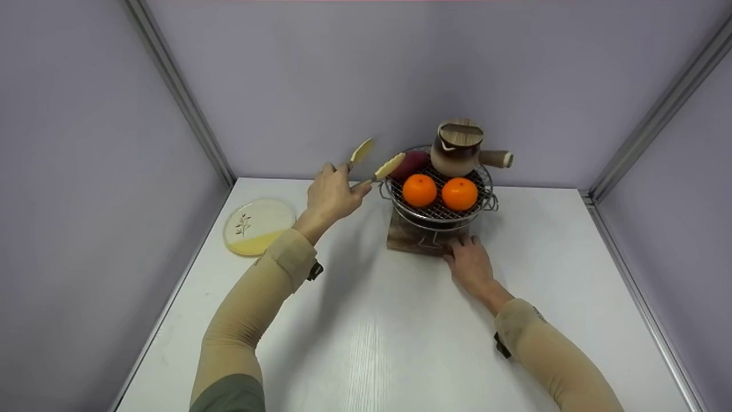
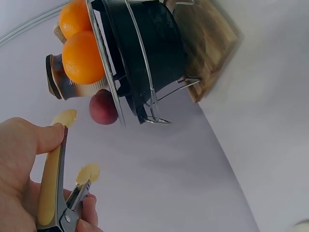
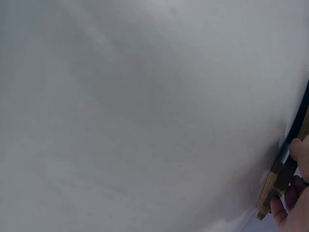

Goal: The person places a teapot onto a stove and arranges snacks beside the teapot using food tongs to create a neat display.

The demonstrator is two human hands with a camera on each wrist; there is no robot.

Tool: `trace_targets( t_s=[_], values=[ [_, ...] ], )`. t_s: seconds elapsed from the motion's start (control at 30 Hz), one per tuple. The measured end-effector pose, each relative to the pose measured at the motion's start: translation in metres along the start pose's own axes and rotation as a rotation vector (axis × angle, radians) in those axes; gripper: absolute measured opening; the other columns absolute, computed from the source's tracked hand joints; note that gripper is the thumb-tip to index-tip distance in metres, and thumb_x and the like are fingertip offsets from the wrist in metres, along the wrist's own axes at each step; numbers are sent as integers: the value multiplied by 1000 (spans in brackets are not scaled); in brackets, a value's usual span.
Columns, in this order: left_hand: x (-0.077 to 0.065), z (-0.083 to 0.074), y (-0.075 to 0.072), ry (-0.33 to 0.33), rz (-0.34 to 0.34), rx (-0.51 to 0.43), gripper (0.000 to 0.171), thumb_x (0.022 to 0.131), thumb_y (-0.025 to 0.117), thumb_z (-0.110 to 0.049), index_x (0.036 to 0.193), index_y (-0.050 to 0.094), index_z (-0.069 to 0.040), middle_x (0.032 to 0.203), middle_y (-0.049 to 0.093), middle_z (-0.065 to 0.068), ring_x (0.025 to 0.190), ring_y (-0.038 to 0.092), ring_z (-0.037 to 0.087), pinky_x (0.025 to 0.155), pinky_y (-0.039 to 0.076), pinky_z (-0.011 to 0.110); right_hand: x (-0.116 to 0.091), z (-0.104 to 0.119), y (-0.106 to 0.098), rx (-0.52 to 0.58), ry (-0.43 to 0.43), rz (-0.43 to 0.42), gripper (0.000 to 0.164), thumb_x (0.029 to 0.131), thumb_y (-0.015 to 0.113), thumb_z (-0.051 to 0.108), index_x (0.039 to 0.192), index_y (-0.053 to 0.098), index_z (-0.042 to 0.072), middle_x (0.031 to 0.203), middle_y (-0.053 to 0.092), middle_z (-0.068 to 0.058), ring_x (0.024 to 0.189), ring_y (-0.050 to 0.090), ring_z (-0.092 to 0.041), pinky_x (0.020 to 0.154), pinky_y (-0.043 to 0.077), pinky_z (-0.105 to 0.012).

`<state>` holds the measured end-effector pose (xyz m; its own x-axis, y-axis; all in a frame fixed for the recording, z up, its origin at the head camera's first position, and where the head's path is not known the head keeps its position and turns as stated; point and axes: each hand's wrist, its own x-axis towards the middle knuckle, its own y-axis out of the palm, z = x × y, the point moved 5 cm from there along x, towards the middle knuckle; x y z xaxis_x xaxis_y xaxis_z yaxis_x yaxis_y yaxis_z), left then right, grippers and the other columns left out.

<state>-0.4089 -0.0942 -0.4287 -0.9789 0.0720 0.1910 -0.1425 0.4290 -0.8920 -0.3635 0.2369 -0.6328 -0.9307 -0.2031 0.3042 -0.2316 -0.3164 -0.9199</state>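
Note:
My left hand (image 1: 331,194) grips metal tongs (image 2: 50,179) with yellow handles and tips, the tips spread apart. They point toward the left side of a round wire grill rack (image 1: 426,216), close to a dark red, rounded food item (image 1: 409,164) lying there. Two oranges, one on the left (image 1: 420,190) and one on the right (image 1: 459,194), sit at the rack's front. Beneath the rack is a black stove (image 2: 154,43) on a wooden board (image 1: 405,234). With thumb and fingers, my right hand (image 1: 472,266) holds the board's front right edge.
A brown and cream pot (image 1: 454,160) with a wooden lid and side handle stands at the back of the rack. On the left of the white table (image 1: 366,343) lies a round plate (image 1: 275,210) with a leaf pattern and yellow edge. Pale walls enclose the back and sides.

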Motion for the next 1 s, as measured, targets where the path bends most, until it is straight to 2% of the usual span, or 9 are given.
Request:
trace_targets(
  t_s=[0.23, 0.43, 0.73, 1.0],
  values=[
    [-1, 16, 0, -46, -8, -13, 82, 102, 73, -61, 159, 57, -3, 138, 64, 25, 125, 71, 48, 102, 61, 62, 0, 1, 0, -2, 5, 5, 34, 103, 81, 19, 131, 70, 2, 128, 69, -25, 112, 62, -47, 96, 56, -60],
    [-2, 27, 0, -78, -31, -17, 91, 102, 74, -62, 164, 50, 0, 143, 60, 27, 133, 65, 47, 105, 60, 61, 0, 2, 0, -4, 0, 0, 34, 102, 82, 19, 128, 70, 1, 126, 69, -26, 111, 62, -47, 94, 56, -59],
    [-5, 43, -3, -136, -65, -73, 91, 100, 76, -62, 162, 50, -1, 140, 57, 25, 129, 61, 43, 103, 58, 58, 0, 2, -2, -3, -15, -10, 33, 102, 82, 17, 128, 71, 0, 128, 69, -27, 111, 62, -47, 96, 56, -59],
    [-9, 61, 0, -187, -86, -106, 92, 99, 75, -61, 164, 49, -2, 147, 56, 31, 130, 64, 49, 101, 58, 61, 0, 4, -3, -22, -18, -10, 35, 101, 84, 18, 128, 71, 1, 129, 69, -28, 111, 62, -48, 99, 54, -61]
  ],
)
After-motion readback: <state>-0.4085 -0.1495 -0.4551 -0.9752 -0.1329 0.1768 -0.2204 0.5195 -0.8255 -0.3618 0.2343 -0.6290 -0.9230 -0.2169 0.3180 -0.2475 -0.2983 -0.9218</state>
